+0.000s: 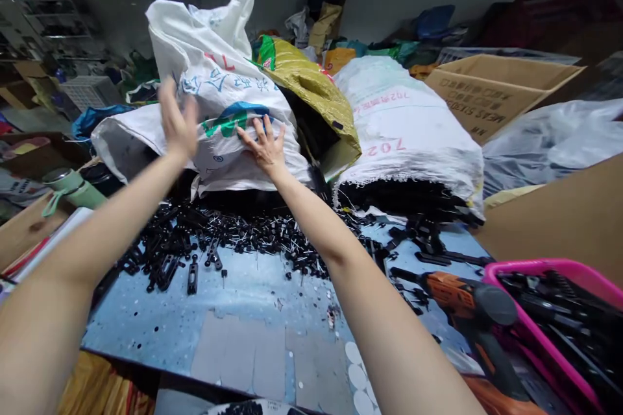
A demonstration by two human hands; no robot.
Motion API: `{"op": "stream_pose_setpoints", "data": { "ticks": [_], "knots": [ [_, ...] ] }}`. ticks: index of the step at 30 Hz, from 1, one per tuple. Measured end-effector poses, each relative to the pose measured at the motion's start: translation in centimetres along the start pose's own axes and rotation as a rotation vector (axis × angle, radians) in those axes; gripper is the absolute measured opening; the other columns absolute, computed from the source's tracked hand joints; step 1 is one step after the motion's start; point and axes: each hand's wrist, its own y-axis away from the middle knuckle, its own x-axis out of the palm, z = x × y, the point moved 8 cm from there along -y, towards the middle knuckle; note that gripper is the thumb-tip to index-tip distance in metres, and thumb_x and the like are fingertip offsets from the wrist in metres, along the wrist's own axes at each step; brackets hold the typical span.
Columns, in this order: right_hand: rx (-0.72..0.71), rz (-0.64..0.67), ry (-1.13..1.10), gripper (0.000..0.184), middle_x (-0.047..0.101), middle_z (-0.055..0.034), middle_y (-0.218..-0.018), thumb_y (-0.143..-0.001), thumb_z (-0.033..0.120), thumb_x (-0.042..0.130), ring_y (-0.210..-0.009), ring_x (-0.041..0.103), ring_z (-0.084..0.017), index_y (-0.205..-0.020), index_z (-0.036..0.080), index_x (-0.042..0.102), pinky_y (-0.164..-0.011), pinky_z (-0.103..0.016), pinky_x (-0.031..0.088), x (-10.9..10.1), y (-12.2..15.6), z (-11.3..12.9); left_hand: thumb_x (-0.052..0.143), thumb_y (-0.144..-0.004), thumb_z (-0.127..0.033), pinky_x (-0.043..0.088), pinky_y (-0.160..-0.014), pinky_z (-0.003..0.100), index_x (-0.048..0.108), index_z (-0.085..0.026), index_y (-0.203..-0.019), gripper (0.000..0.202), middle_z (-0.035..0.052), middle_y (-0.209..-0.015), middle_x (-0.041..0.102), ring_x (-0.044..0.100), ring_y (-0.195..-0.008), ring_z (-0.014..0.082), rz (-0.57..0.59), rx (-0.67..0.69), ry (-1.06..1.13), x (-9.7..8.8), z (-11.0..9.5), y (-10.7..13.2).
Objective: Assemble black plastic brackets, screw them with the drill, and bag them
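A bulging white woven sack (228, 91) with blue, green and red print lies at the back of the blue worktable. My right hand (267, 146) rests on its front with the fingers spread. At the sack's left side is my left hand (178, 118), smeared by motion, so its fingers and any contact are unclear. Small black parts with metal pins (272, 233) are heaped below the sack's mouth. Larger black plastic brackets (168, 259) lie to the left of that heap.
A yellow woven sack (311, 81) and another white sack (409, 123) of black parts stand to the right. An orange and black power drill (467, 305) lies beside a pink basket (540, 266). A cardboard box (496, 91) stands behind; a green bottle (73, 188) is left.
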Motion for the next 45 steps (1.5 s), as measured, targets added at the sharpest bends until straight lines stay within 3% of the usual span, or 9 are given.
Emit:
{"op": "stream_pose_setpoints", "data": {
  "ticks": [4,7,12,18,26,30,34,41,45],
  "knots": [
    [-0.121,0.015,-0.031,0.061,0.015,-0.0089,-0.151,-0.092,0.046,0.041,-0.139,0.006,-0.037,-0.147,0.031,0.017,-0.101,-0.071,-0.001,1.6,-3.4,0.4,0.055,-0.081,-0.056,-0.002,-0.111,0.056,0.031,-0.022,-0.141,0.074,0.0140,-0.153,0.015,0.004,-0.142,0.0308,0.481,0.203,-0.231,6.4,-3.2,17.2],
    [-0.170,0.005,-0.032,0.059,0.015,-0.0097,-0.151,-0.095,0.049,0.032,-0.137,0.009,-0.036,-0.147,0.027,0.017,-0.101,-0.069,-0.002,2.7,-5.9,-0.1,0.054,-0.080,-0.057,-0.009,-0.105,0.065,0.034,-0.028,-0.141,0.070,0.0146,-0.153,0.016,0.004,-0.141,0.0362,0.635,0.252,-0.233,10.3,-3.1,23.1],
    [-0.254,-0.032,-0.005,0.062,0.007,-0.0082,-0.152,-0.095,0.054,0.024,-0.137,0.006,-0.039,-0.148,0.026,0.009,-0.098,-0.071,-0.001,5.4,-10.8,-0.9,0.053,-0.076,-0.064,-0.012,-0.102,0.068,0.034,-0.040,-0.139,0.070,0.0062,-0.152,0.024,0.005,-0.140,0.0376,0.761,0.480,-0.102,14.7,-4.8,25.6],
    [-0.215,-0.021,-0.038,0.065,-0.004,-0.0124,-0.153,-0.095,0.051,0.021,-0.135,0.003,-0.043,-0.149,0.018,0.003,-0.095,-0.073,0.001,9.5,-15.9,0.1,0.050,-0.082,-0.058,-0.002,-0.105,0.070,0.028,-0.036,-0.143,0.068,0.0052,-0.153,0.018,0.005,-0.141,0.0351,0.729,0.401,-0.200,16.5,-4.8,26.4],
    [-0.205,0.084,-0.137,0.077,-0.002,-0.0127,-0.154,-0.089,0.057,0.038,-0.133,0.013,-0.041,-0.149,0.018,0.007,-0.101,-0.066,0.015,9.3,-12.6,3.3,0.055,-0.082,-0.052,0.005,-0.104,0.071,0.034,-0.036,-0.140,0.064,0.0064,-0.154,0.015,0.005,-0.141,0.0359,0.704,0.346,-0.166,16.1,-4.4,27.1],
    [-0.267,0.160,-0.137,0.073,0.005,-0.0100,-0.154,-0.089,0.053,0.042,-0.137,0.012,-0.036,-0.148,0.019,0.015,-0.106,-0.058,0.015,5.9,-8.3,5.4,0.056,-0.082,-0.048,0.003,-0.105,0.070,0.040,-0.033,-0.137,0.059,0.0059,-0.155,0.013,0.003,-0.141,0.0342,0.690,0.293,-0.156,15.2,-4.6,27.3],
    [-0.241,0.140,-0.180,0.063,0.018,-0.0095,-0.151,-0.089,0.044,0.047,-0.138,0.015,-0.028,-0.144,0.019,0.028,-0.111,-0.049,0.017,1.7,0.8,5.2,0.053,-0.085,-0.047,0.000,-0.104,0.069,0.043,-0.031,-0.135,0.053,0.0059,-0.155,0.013,0.001,-0.141,0.0349,0.712,0.207,-0.142,14.5,-5.0,28.2],
    [0.405,0.168,-0.129,0.056,0.035,-0.0183,-0.140,-0.088,0.040,0.048,-0.124,0.037,-0.030,-0.137,0.014,0.038,-0.098,-0.045,0.035,0.3,23.8,2.1,0.050,-0.087,-0.041,0.005,-0.106,0.065,0.040,-0.026,-0.138,0.053,0.0093,-0.155,0.012,0.006,-0.141,0.0345,0.733,0.068,-0.141,12.7,-6.3,29.5],
    [0.633,0.326,-0.148,0.063,0.055,-0.0187,-0.117,-0.086,0.047,0.046,-0.106,0.052,-0.030,-0.136,0.011,0.037,-0.085,-0.041,0.043,2.1,30.4,2.6,0.052,-0.086,-0.036,0.012,-0.107,0.061,0.037,-0.020,-0.139,0.057,0.0157,-0.153,0.014,0.009,-0.140,0.0344,0.740,0.000,-0.144,10.5,-6.8,30.6]
  ]
}}
